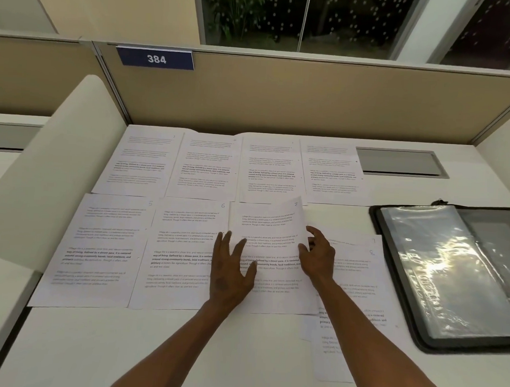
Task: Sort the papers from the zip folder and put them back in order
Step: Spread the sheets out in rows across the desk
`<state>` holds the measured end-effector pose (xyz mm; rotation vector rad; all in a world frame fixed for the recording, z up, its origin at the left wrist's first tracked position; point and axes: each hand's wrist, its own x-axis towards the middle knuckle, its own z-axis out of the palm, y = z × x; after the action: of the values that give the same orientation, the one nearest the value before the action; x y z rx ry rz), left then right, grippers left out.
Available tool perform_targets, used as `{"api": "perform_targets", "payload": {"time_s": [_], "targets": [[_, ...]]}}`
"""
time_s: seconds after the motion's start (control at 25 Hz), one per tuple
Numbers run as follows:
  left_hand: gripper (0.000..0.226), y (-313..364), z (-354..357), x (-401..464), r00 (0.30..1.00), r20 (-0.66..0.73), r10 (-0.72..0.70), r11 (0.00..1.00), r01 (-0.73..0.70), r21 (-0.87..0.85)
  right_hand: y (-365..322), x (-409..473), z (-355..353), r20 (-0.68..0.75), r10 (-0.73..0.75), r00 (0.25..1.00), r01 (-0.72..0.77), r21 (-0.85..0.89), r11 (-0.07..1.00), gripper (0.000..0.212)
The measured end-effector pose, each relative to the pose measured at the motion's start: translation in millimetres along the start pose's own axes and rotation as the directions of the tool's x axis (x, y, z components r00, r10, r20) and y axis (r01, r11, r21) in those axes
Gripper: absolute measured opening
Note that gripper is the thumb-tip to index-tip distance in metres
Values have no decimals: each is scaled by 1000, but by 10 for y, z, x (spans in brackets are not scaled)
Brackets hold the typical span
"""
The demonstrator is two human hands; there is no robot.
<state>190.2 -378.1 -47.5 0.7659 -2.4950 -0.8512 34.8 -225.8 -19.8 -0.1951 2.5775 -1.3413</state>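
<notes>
Lying under left hand [230, 268]: sheet seven [271, 238].

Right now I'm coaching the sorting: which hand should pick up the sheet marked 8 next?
Probably the right hand. It pinches sheet 7's right edge, directly beside sheet 8. The left hand lies flat farther left, holding sheet 7 down.

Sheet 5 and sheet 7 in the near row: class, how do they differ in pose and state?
Sheet 5 lies flat on the desk; sheet 7 has its right edge and top corner lifted. No hand touches sheet 5; on sheet 7 the left hand presses flat while the right hand pinches its right edge. Sheet 5 ends the row at the left; sheet 7 overlaps loose pages to its right. Both carry printed paragraphs and a handwritten number.
</notes>
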Motion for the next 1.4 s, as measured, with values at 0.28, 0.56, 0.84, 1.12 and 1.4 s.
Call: {"api": "perform_targets", "payload": {"time_s": [0.28,0.56,0.84,1.12,1.4], "targets": [[73,-158,67,-63,985,155,-78,996,70,59,-25,-69,90,-14,-13,1000,13,14,1000,52],[71,-251,62,-45,988,147,-48,998,41,51,110,-122,210,17,-86,996,88,-234,968,65],[68,-297,54,-6,991,133,-13,999,8,38,162,-177,102,-60,-226,972,209,-209,955,56],[60,-8,96,-150,992,110,59,998,-58,-11,549,-380,-710,-414,-26,910,8,-46,999,45],[47,679,376,-797,868,254,427,904,-419,-89,1173,-625,-1321,-342,126,931,-258,-373,891,68]]}}
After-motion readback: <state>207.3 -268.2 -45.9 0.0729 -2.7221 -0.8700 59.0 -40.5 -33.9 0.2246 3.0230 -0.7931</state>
